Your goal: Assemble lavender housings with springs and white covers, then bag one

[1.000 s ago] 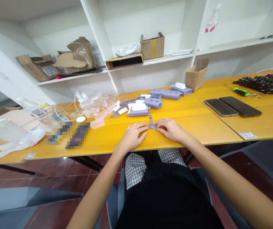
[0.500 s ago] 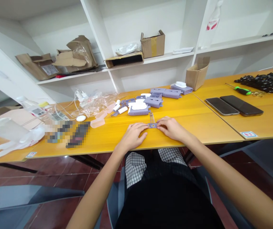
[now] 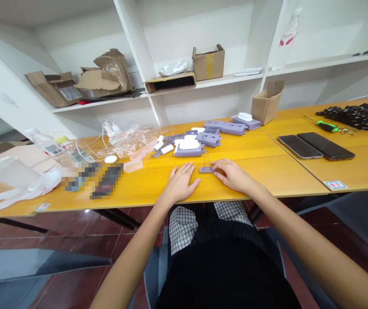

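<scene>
Here, purple piece (image 3: 205, 170) — long axis sideways, right hand (image 3: 231, 174) at right end

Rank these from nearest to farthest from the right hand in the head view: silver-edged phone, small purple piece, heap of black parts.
From the right hand:
1. Small purple piece, just left of it.
2. Silver-edged phone, to its right.
3. Heap of black parts, far right.
</scene>
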Tool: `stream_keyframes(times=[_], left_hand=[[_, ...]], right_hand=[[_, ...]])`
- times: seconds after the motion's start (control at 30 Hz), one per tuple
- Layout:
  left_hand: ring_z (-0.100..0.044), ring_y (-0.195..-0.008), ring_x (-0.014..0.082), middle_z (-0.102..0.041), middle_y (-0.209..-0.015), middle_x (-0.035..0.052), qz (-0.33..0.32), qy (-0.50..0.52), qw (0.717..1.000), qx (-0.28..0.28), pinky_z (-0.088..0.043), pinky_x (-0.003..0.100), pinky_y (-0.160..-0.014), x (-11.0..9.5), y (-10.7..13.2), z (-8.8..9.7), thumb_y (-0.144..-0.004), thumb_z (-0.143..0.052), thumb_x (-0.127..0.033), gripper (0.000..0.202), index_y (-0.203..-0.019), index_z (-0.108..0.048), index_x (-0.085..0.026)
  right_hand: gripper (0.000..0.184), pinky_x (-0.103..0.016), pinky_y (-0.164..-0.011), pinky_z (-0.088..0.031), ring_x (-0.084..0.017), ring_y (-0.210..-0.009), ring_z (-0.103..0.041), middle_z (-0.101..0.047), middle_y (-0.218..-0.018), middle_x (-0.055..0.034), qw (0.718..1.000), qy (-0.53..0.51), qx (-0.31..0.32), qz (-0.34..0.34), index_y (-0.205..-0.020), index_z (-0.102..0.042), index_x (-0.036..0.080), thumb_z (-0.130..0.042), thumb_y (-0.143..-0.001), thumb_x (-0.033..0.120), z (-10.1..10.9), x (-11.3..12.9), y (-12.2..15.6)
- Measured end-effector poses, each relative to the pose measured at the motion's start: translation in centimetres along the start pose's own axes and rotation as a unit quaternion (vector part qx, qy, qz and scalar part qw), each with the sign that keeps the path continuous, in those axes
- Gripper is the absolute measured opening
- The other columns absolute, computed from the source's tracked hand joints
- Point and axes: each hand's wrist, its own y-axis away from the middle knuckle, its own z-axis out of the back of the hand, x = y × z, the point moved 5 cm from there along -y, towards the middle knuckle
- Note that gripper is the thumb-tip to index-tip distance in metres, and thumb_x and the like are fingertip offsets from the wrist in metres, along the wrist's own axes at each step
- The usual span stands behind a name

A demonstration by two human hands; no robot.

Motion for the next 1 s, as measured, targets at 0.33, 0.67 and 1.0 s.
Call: stream_keyframes(times=[0.33, 0.67, 1.0], left_hand=[[-0.026, -0.164, 0.0347, -0.03, -0.175, 0.0123, 0.013, -0.021, 0.999, 0.026, -0.016, 0.069, -0.131, -0.1, 0.1, 0.0, -0.107, -0.039, -0.055, 0.067, -0.165, -0.04, -0.021], [-0.022, -0.165, 0.0331, -0.024, -0.176, 0.0129, 0.026, -0.023, 0.998, 0.048, -0.013, 0.068, -0.132, -0.3, 0.3, 0.2, -0.108, -0.033, -0.057, 0.073, -0.169, -0.031, -0.017], [-0.018, -0.166, 0.0345, -0.02, -0.177, 0.0145, 0.058, -0.036, 0.997, 0.046, -0.011, 0.066, -0.133, 0.9, 1.2, 0.0, -0.107, -0.029, -0.067, 0.08, -0.169, -0.03, -0.018]], right_hand=[[0.031, -0.059, -0.116, -0.044, -0.034, -0.14, -0.059, -0.068, -0.147, -0.0117, 0.996, 0.071, 0.055, -0.014, -0.125, -0.074, 0.023, -0.057, -0.102, 0.036, -0.3, 0.8, 0.3], [0.076, -0.087, -0.121, -0.001, -0.044, -0.165, -0.015, -0.024, -0.177, 0.0009, 0.965, 0.126, 0.215, -0.078, -0.167, -0.033, 0.044, -0.023, -0.101, 0.081, -0.4, 1.1, 1.7], [0.076, -0.087, -0.121, -0.001, -0.044, -0.164, -0.015, -0.024, -0.177, 0.0021, 0.967, 0.132, 0.205, -0.074, -0.168, -0.027, 0.046, -0.022, -0.1, 0.082, -0.6, 1.1, 1.7]])
